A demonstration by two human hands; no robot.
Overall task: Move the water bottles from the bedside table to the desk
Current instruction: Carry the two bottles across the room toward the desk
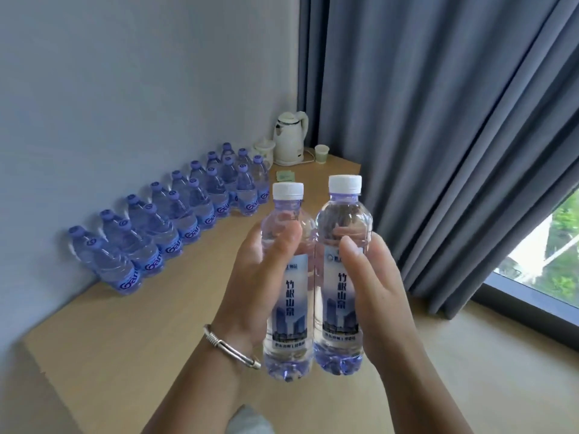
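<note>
I hold two clear water bottles with white caps and blue-grey labels, upright and side by side in the air in front of me. My left hand grips the left bottle, thumb across its front. My right hand grips the right bottle the same way. Both hang above the near part of the wooden desk. Along the desk's wall side stand several blue-capped water bottles in two rows.
At the desk's far end stand a white electric kettle, a small lidded white cup, a paper cup and a small green packet. Grey curtains hang on the right, beside a window.
</note>
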